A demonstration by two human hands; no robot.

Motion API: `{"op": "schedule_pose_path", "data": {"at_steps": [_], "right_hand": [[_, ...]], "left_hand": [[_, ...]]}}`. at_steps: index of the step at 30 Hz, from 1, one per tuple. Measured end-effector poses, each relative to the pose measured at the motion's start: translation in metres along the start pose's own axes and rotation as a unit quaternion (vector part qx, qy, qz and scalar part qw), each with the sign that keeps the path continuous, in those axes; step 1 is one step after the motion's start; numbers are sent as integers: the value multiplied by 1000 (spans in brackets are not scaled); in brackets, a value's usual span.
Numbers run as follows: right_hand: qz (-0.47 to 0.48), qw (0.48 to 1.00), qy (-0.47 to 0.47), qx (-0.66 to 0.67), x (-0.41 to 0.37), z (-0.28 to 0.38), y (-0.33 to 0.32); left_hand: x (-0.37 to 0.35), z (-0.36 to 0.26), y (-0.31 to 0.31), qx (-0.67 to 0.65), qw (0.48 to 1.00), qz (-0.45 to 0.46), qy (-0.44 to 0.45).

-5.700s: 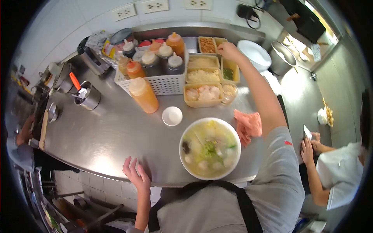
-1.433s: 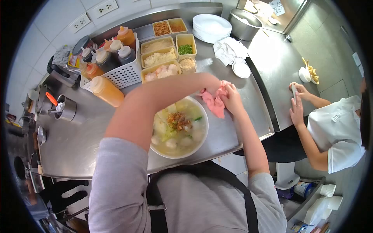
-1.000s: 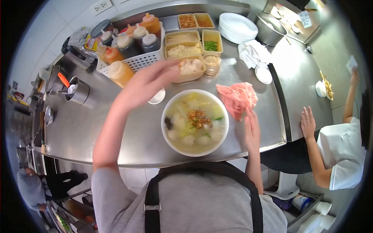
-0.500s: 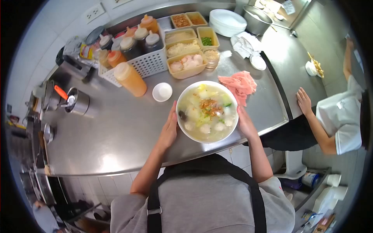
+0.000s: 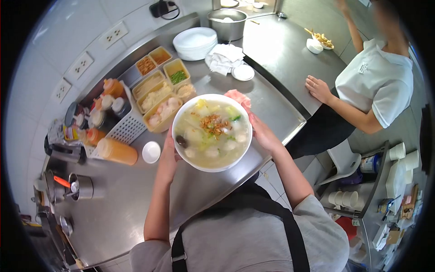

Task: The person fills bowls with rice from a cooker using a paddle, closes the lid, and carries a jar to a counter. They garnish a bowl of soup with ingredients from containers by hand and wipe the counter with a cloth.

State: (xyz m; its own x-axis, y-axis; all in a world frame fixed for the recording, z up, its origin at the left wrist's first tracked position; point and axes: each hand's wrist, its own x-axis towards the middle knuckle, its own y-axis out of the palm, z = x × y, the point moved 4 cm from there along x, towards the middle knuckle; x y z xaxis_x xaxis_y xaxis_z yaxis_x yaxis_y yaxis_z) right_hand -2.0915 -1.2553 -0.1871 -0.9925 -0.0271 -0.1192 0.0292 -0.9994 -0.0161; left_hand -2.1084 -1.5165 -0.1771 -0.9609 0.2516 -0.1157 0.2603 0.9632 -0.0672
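Observation:
A large white bowl of soup (image 5: 212,133) with meatballs, greens, a dark mushroom and crisp brown bits on top is between my two hands, over the steel counter (image 5: 131,204). My left hand (image 5: 168,156) grips its left side, and my right hand (image 5: 262,132) grips its right side. Part of a pink cloth (image 5: 238,98) shows behind the rim near my right hand. Left of the bowl stand a small white cup (image 5: 151,152) and a squeeze bottle of orange sauce (image 5: 117,151).
Behind the bowl are topping tubs (image 5: 156,99), a white basket of sauce bottles (image 5: 124,129), stacked plates (image 5: 195,43) and a metal pot (image 5: 227,25). A co-worker in a white shirt (image 5: 376,86) stands at right, one hand on the side counter (image 5: 290,63) near a bowl of fries (image 5: 322,40).
The bowl has risen off the counter in my hands and looks nearer. My view has turned right, so the counter and co-worker have shifted in the picture.

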Motion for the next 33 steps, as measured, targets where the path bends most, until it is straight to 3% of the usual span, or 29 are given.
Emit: {"op": "schedule_pose_path", "data": {"at_steps": [8, 18, 26, 31, 33], "right_hand": [[19, 997, -70, -18, 56, 47, -115], [-122, 990, -71, 9, 137, 66, -254], [-186, 979, -76, 44, 197, 23, -319], [-191, 978, -52, 60, 222, -13, -342], [-215, 971, -101, 15, 247, -46, -362]], "left_hand": [[100, -44, 88, -17, 999, 14, 49], [268, -74, 196, -49, 994, 78, 56], [379, -62, 253, -78, 983, 161, 36], [431, -29, 268, -99, 982, 158, -28], [445, -15, 267, -68, 981, 175, -49]]}}
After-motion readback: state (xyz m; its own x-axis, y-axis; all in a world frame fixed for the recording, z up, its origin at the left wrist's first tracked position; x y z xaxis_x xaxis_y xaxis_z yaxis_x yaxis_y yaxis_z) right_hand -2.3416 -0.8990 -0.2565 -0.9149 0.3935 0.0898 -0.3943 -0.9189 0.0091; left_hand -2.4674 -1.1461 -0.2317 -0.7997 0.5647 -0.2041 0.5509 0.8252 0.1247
